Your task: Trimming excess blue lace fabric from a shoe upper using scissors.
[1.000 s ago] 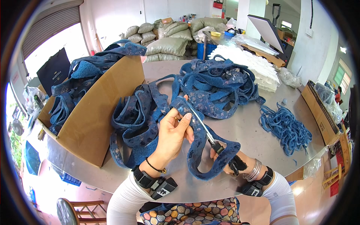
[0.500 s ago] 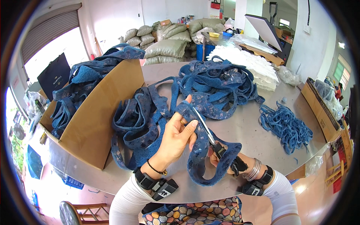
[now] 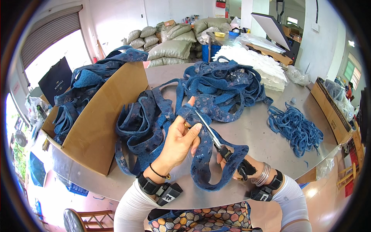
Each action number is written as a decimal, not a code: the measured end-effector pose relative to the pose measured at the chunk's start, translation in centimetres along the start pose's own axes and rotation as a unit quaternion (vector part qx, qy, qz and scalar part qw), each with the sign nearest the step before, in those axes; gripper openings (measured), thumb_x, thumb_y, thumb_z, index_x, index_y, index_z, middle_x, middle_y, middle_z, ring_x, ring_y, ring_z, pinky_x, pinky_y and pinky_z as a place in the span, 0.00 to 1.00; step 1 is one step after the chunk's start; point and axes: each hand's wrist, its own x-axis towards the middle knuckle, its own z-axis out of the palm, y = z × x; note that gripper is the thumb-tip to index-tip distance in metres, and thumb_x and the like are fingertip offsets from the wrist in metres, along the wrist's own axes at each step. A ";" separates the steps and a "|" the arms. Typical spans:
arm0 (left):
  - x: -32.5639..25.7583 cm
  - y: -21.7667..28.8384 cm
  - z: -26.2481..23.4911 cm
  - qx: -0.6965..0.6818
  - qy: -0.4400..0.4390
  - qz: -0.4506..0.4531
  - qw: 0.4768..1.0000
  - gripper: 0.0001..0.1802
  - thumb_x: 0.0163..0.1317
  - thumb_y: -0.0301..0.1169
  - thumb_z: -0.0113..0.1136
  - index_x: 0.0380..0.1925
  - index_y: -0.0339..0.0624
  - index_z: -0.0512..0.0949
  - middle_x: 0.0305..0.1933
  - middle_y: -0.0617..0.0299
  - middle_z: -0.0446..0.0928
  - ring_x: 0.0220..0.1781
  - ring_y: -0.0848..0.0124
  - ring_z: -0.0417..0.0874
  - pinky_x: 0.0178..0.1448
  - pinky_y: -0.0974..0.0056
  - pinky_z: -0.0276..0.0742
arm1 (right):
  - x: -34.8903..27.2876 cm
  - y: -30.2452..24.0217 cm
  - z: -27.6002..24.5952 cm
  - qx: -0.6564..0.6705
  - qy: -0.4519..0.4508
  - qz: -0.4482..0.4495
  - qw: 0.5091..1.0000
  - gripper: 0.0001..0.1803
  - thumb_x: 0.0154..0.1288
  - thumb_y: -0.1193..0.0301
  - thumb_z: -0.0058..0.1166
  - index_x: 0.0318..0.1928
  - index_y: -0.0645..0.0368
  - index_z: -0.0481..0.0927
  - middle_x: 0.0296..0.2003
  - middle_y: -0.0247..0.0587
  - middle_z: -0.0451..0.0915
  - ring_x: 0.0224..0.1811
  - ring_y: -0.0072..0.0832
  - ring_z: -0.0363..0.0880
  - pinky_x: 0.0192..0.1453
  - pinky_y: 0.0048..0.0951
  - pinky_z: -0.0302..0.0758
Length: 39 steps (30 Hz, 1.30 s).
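My left hand pinches a patterned dark-blue fabric strip between thumb and fingers, over the middle of the metal table. From there the strip hangs in a loop towards me and curls up over my right hand. That hand is closed round the black-handled scissors, partly hidden by the strip. Their bright blades point up and left, lying along the strip close to my left fingers. Beyond my hands is a big tangled heap of the same strips; another heap lies beside my left wrist.
At the left a cardboard box overflows with blue strips. Thin blue trimmings form a pile on the right of the table. White sheets are stacked at the back, and a long carton stands at the right edge.
The scissors and my right hand have moved slightly up and left along the strip. The hanging loop has shifted a little left. My left hand keeps its pinch.
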 end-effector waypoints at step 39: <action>-0.2 -0.7 0.0 -0.007 0.035 -0.018 0.999 0.24 0.65 0.28 0.51 0.61 0.38 0.64 0.19 0.75 0.60 0.15 0.85 0.55 0.18 0.77 0.49 | 0.5 3.2 -0.5 0.135 -0.038 0.017 0.990 0.18 0.71 0.59 0.40 0.50 0.61 0.68 0.37 0.32 0.73 0.36 0.16 0.71 0.43 0.16 0.70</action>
